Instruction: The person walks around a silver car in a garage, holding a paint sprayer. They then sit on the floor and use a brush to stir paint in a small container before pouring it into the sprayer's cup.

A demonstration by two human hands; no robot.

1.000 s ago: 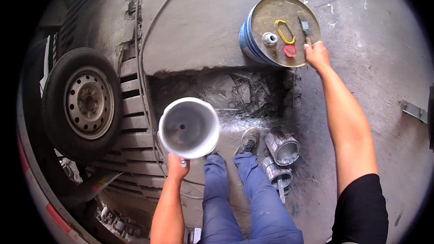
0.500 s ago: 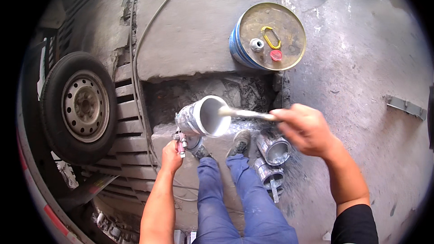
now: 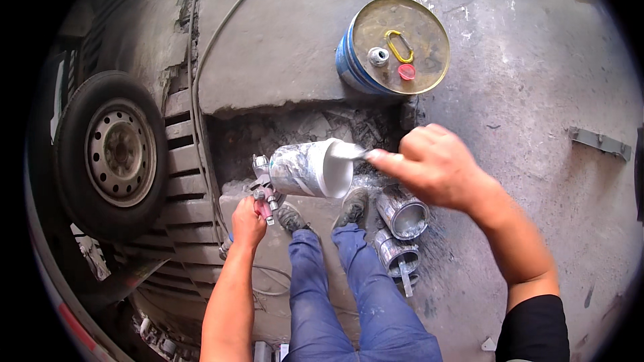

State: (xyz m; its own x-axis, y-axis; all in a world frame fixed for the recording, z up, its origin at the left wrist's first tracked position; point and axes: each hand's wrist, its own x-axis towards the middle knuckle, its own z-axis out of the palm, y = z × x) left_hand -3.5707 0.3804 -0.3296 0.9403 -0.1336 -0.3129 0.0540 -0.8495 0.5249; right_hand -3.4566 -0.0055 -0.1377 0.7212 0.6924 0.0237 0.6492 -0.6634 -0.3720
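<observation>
My left hand point(image 3: 249, 223) is closed round the handle of a spray gun point(image 3: 265, 202). Attached to the gun is a paint-smeared, open-topped white cup point(image 3: 302, 169), tipped sideways with its mouth to the right and its pale inside showing. My right hand point(image 3: 436, 167) pinches a pale, narrow paint-coated tool point(image 3: 349, 151), its tip at the cup's mouth; whether it is a brush or a scraper cannot be made out. Beneath the cup lies a rubble-filled pit point(image 3: 315, 121). My shoes stand at its near edge.
A blue drum point(image 3: 376, 17) at the far right bears a yellow carabiner point(image 3: 400, 47), a red cap point(image 3: 406, 72) and a metal fitting point(image 3: 378, 57). Paint-smeared cans point(image 3: 408, 220) stand by my right foot. Left are a wheel point(image 3: 121, 152) and hoses point(image 3: 201, 80). A metal bracket point(image 3: 599, 143) lies far right.
The cup has tipped further over to the right, so more of its side shows. My right hand has moved left and up with the tool, closer to the cup's rim.
</observation>
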